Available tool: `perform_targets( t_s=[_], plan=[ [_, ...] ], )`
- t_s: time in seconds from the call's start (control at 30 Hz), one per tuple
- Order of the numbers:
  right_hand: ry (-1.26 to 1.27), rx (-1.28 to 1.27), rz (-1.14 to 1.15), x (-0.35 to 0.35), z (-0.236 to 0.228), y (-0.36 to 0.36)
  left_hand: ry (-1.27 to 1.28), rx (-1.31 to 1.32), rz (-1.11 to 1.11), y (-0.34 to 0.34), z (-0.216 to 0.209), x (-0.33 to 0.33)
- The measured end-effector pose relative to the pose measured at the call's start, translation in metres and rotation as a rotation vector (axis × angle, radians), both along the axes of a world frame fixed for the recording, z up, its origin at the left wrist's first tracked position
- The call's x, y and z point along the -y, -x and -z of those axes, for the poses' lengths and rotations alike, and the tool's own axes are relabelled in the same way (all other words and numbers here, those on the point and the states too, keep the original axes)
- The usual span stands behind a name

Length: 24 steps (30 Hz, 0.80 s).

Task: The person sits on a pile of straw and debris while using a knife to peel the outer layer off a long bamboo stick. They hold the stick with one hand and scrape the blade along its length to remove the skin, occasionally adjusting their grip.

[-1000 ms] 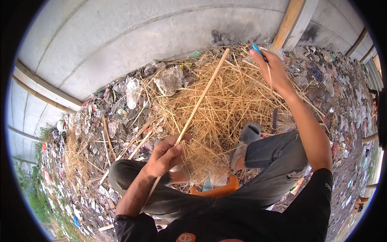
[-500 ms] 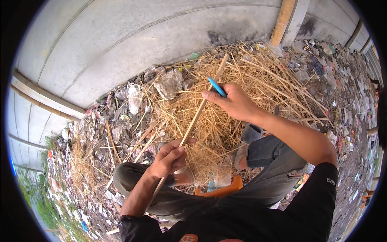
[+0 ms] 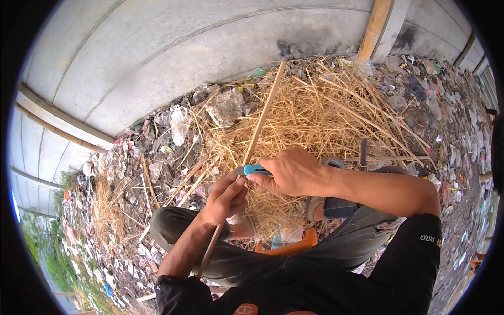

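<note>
A long thin bamboo strip [image 3: 266, 110] slants from beside my left thigh up toward the concrete wall. My left hand [image 3: 224, 200] is closed around it near its middle. In my right hand [image 3: 294, 172] is a blue utility knife [image 3: 256, 169], gripped by its handle. The knife's front end meets the strip just above my left fingers; the exact contact of the blade is hard to make out. Below both hands lies a large heap of straw-coloured bamboo shavings [image 3: 315, 115], spread between and beyond my feet.
A grey rock [image 3: 224, 107] sits left of the heap, amid scattered plastic litter [image 3: 179, 126]. A dark blade-like tool [image 3: 363, 152] stands by my right knee. Beneath me shows an orange seat edge [image 3: 289, 245]. A concrete wall [image 3: 210, 47] bounds the far side.
My right hand has come down along the strip with the knife, from near its upper end to just above my left hand. My left hand keeps its hold.
</note>
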State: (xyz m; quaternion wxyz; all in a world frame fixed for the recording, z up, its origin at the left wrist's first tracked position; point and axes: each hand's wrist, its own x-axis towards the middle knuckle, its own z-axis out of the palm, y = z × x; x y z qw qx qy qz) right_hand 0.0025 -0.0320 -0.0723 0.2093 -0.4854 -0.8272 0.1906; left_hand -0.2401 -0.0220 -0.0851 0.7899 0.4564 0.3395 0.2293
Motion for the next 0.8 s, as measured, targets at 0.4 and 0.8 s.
perform_targets(
  t_s=[0.4, 0.8],
  plan=[
    [0.173, 0.021, 0.027, -0.016, -0.007, -0.016, -0.057, -0.030, 0.039, -0.003, 0.003, 0.004],
    [0.072, 0.007, 0.874, -0.108, -0.007, -0.201, -0.239, -0.166, 0.222, 0.020, -0.005, 0.019]
  ],
)
